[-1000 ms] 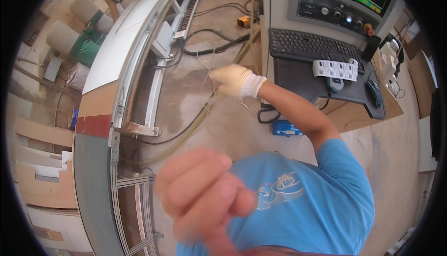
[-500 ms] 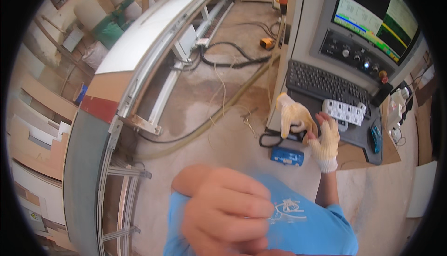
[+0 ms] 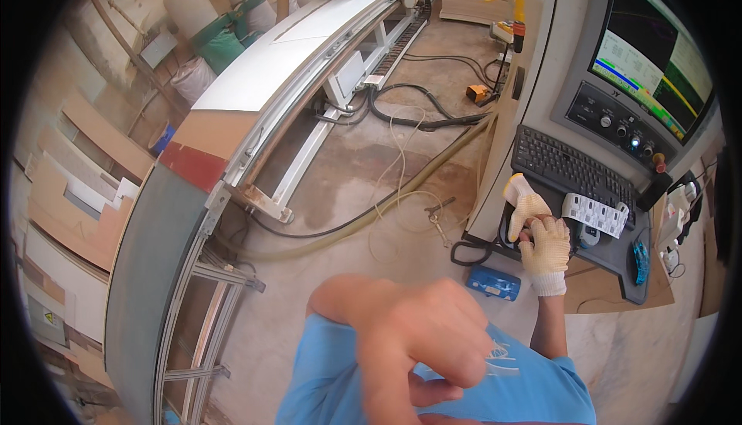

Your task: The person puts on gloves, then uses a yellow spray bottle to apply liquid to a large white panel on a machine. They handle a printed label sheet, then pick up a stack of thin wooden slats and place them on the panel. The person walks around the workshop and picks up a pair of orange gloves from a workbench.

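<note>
My left hand, bare, is raised close in front of my blue shirt. Its fingers are curled, and I see nothing between them; part of the palm side is hidden. At the desk's left end, my right hand wears a cream knitted glove that leaves the fingertips bare. Those fingertips bend against a second cream glove, which has a yellow-edged cuff and seems to be pinched at its lower end. Close by on the desk are a white block with printed labels and a partly covered mouse.
A black keyboard lies below a control panel and screen. Teal gloves or cloth lie on the desk's right side. A blue box is below the desk edge. Left runs a long machine bed; hoses cross the floor.
My view has shifted, so the desk appears farther right and lower. My left hand has turned and its fingers point more downward. My right hand's fingers have curled in against the loose glove.
</note>
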Tool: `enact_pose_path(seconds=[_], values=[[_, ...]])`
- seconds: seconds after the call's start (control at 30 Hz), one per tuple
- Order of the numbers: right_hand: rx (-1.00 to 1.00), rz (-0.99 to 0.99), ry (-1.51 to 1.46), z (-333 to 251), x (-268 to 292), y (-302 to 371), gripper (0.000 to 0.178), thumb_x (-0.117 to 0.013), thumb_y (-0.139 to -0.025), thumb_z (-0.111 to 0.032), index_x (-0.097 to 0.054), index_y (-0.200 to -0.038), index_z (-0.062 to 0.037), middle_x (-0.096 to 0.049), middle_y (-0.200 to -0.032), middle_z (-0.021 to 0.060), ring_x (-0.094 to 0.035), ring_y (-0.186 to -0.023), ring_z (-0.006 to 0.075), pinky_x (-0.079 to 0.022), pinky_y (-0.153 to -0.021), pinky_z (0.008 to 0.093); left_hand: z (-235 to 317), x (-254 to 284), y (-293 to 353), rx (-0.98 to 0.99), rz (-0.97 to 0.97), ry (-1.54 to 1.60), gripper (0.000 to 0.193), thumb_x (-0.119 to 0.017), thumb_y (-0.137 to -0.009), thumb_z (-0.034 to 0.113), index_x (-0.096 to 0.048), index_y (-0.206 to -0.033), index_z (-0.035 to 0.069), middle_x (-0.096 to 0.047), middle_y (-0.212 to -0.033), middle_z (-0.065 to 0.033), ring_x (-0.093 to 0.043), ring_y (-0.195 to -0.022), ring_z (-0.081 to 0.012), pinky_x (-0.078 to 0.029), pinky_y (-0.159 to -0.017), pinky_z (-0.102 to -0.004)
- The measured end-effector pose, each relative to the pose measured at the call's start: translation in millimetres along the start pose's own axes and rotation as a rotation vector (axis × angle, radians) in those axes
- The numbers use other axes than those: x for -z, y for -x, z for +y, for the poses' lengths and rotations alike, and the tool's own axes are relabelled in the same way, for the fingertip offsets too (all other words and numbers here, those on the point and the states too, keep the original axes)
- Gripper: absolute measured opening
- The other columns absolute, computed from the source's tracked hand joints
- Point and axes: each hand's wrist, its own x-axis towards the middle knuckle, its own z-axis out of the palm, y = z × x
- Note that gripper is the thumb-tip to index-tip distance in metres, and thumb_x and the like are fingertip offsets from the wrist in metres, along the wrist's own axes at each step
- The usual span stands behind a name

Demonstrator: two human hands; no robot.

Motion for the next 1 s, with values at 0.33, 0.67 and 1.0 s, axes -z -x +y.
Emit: enact_pose_path(seconds=[0.33,0.67,1.0], values=[[-0.004,0.036,-0.015,-11.7,6.8,-11.3,0.033,-0.079,-0.075,-0.019,-0.068,-0.104,-0.0063,-0.063,-0.122,0.0180,-0.056,-0.116,0.0407,-0.042,-0.105,0.0539,5.3,14.1,3.1,-0.163,-0.109,-0.025,0.067,-0.056,-0.082,-0.018,-0.069,-0.118,0.037,-0.059,-0.073,-0.0103,-0.045,-0.043,-0.0150,-0.029,-0.039,-0.0275],[0.132,0.215,-0.078,-32.1,8.7,-12.4,0.033,-0.073,-0.077,-0.012,-0.066,-0.109,-0.0053,-0.061,-0.128,0.0179,-0.056,-0.124,0.0407,-0.036,-0.116,0.0560,25.8,-2.4,7.9,0.140,-0.001,-0.184,0.047,-0.058,-0.074,-0.017,-0.055,-0.102,0.021,-0.058,-0.073,-0.0156,-0.042,-0.045,-0.0176,-0.029,-0.040,-0.0274],[0.108,0.288,-0.072,-8.0,-27.3,-8.3,0.023,-0.073,-0.080,-0.011,-0.065,-0.101,-0.0030,-0.061,-0.128,0.0173,-0.056,-0.126,0.0401,-0.034,-0.117,0.0580,0.4,-9.4,40.1,-0.108,-0.061,0.304,0.071,-0.055,-0.085,-0.015,-0.068,-0.123,0.043,-0.057,-0.070,-0.0066,-0.048,-0.049,-0.0184,-0.033,-0.044,-0.0313]])
